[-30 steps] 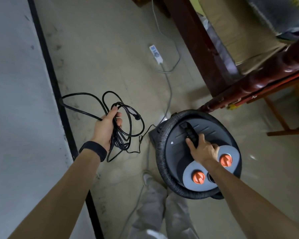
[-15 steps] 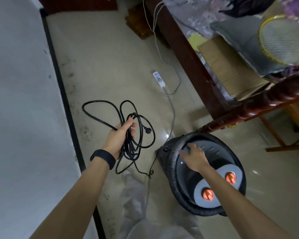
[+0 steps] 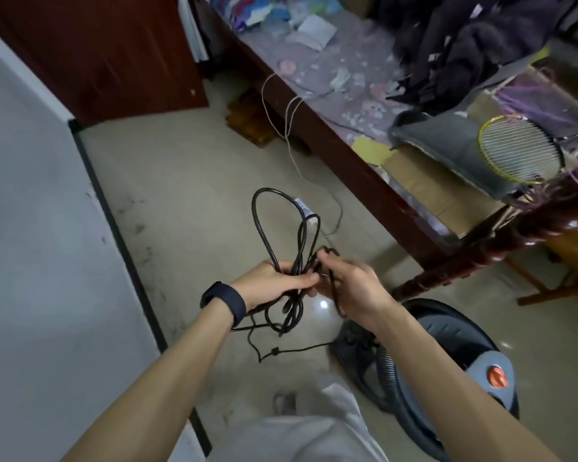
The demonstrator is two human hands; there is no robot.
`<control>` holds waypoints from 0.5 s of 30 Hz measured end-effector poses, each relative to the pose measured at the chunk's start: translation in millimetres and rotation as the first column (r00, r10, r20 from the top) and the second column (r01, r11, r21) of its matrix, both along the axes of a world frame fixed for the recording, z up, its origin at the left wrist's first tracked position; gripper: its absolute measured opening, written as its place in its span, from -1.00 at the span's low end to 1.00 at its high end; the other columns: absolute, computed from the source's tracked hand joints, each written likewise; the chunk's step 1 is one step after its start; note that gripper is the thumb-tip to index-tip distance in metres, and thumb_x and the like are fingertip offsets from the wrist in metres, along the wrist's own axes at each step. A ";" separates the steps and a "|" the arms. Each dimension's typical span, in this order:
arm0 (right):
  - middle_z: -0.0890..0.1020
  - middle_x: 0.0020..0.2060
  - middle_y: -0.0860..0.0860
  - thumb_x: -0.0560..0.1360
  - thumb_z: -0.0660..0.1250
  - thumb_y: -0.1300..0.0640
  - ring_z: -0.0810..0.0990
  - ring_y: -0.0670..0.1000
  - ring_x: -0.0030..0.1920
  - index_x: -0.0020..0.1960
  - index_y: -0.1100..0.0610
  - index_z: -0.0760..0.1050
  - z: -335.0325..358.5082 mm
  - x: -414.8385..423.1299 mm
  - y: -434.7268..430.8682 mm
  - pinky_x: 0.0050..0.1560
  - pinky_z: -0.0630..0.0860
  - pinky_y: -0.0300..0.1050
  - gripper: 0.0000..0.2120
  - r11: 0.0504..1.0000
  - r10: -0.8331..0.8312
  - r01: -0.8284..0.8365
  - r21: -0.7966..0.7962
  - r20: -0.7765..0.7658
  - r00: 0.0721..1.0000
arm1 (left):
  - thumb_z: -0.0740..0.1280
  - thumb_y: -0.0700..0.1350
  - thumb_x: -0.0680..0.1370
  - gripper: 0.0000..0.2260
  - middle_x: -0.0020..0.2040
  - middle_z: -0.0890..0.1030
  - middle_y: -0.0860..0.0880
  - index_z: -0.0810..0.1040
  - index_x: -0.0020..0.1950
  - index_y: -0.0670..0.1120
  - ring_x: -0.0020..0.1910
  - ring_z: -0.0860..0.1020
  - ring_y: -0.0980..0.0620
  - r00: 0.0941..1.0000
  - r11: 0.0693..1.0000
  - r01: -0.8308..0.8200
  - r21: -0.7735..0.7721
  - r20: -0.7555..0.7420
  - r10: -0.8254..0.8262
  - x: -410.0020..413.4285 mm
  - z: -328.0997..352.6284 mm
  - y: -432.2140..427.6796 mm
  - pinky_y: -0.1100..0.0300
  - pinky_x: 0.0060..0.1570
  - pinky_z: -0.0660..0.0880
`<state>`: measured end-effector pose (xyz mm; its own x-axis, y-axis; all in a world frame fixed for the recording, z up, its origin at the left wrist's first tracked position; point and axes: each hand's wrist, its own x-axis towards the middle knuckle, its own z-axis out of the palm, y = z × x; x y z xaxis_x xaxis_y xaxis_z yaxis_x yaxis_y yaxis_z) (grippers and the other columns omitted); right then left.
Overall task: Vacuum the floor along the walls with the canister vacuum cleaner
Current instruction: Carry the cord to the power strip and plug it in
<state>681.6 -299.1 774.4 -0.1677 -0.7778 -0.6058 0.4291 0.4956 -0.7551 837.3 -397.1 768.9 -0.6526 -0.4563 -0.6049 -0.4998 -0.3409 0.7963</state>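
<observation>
Head view: the right hand has left the lid of the canister vacuum cleaner, at lower right of the frame, and joined the left hand at frame centre. The left fingers are clamped round the coiled power cord; the right fingers pinch one strand. Judgement: the cord is being untangled for plugging into the power strip just above; vacuuming has not started.

black cord, orange knob, beige floor
</observation>
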 end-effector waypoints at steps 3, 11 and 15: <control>0.62 -0.22 0.19 0.61 0.39 0.21 0.65 0.15 -0.22 -0.03 0.32 0.51 5.4 1.4 -22.0 -0.07 0.66 -0.02 -0.84 0.977 -0.214 0.213 0.020 0.048 0.976 | 0.44 0.08 0.52 -0.73 -0.01 0.72 -0.01 0.70 0.09 -0.08 0.06 0.66 0.09 0.994 0.994 0.108 -0.026 0.016 -0.107 1.9 10.7 -37.9 0.20 0.22 0.48; 0.33 -0.47 -0.12 0.62 0.40 0.06 0.28 -0.09 -0.48 -0.20 0.01 0.47 -18.9 -64.7 -49.9 -0.44 0.21 -0.15 -0.77 0.769 -0.604 0.638 0.032 -0.291 0.742 | 0.31 -0.13 0.63 -0.81 -0.37 0.62 -0.06 0.60 -0.11 -0.20 -0.39 0.57 0.06 0.968 0.956 -0.240 -0.169 0.040 0.250 -1.2 1.3 -177.5 0.21 -0.19 0.53; 0.34 -0.47 -0.12 0.65 0.36 0.00 0.30 -0.05 -0.43 -0.19 0.08 0.40 -27.6 -81.8 -92.2 -0.34 0.27 -0.10 -0.70 0.761 -0.562 0.648 0.028 -0.470 0.680 | 0.32 -0.02 0.62 -0.82 -0.19 0.66 -0.06 0.66 0.00 -0.07 -0.18 0.61 0.06 0.967 0.955 -0.202 -0.216 0.109 0.229 -2.0 -2.9 -255.3 0.19 -0.05 0.50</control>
